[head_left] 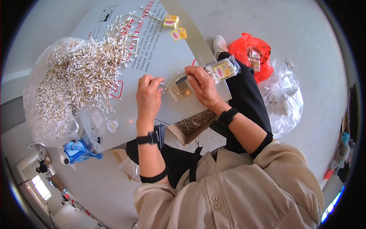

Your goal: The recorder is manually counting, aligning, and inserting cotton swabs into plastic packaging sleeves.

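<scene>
My left hand [148, 95] is above the grey steel-topped table [126, 110], its thumb and fingertips pinched on a cotton swab [164, 86]. To its right, my right hand [204, 86] lies closed over a clear pack of cotton swabs [225, 71] with a yellow label. From under its fingers a row of swabs [179, 91] sticks out toward my left hand; a few stray swabs lie beside that end. My right palm hides the middle of the pack. A big heap of loose cotton swabs [82, 72] spills from a clear plastic bag [32, 89] at the left.
Small yellow cards [178, 34] and a yellow box [171, 21] lie at the table's far edge. An open carton [179, 133] with swabs stands below the near edge. On the floor at right are a red bag [244, 44] and a clear bag [284, 99]. A blue-strapped object [78, 150] sits lower left.
</scene>
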### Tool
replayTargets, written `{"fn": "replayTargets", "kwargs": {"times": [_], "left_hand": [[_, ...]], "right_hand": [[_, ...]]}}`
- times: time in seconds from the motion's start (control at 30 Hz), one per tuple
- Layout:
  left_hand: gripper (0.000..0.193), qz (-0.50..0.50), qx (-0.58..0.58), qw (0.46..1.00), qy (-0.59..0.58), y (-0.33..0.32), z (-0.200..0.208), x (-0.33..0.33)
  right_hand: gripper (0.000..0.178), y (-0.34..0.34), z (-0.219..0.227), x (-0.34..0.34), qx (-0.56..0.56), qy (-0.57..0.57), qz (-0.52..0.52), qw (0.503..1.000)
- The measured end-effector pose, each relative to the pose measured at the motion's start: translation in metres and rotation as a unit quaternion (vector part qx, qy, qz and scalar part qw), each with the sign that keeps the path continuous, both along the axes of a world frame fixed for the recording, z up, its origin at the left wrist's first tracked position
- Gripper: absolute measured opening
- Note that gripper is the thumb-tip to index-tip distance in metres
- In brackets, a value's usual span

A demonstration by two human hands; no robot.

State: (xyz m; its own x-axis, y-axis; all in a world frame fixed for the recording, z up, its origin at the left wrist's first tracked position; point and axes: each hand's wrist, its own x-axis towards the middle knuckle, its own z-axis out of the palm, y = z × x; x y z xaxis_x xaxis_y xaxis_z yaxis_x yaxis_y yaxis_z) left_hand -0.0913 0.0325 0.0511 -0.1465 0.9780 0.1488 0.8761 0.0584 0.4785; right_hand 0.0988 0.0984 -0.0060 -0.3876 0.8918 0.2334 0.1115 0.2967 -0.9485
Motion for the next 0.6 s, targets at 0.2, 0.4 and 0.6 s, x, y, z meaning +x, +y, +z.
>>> {"fn": "replayTargets", "kwargs": {"times": [0.2,0.4,0.6], "left_hand": [[0.012,0.012,-0.046,0.984,-0.174,0.013,-0.029,-0.025],[0.012,0.06,-0.052,0.996,-0.04,0.013,-0.039,-0.015],[0.011,0.223,0.019,0.974,-0.02,0.063,-0.04,-0.047]], "right_hand": [[0.017,0.001,0.0,0.0,0.006,-0.005,0.001,1.0],[0.017,0.002,0.003,0.002,-0.013,0.005,0.005,1.0],[0.016,0.001,0.008,0.004,-0.023,-0.001,0.011,1.0]]}}
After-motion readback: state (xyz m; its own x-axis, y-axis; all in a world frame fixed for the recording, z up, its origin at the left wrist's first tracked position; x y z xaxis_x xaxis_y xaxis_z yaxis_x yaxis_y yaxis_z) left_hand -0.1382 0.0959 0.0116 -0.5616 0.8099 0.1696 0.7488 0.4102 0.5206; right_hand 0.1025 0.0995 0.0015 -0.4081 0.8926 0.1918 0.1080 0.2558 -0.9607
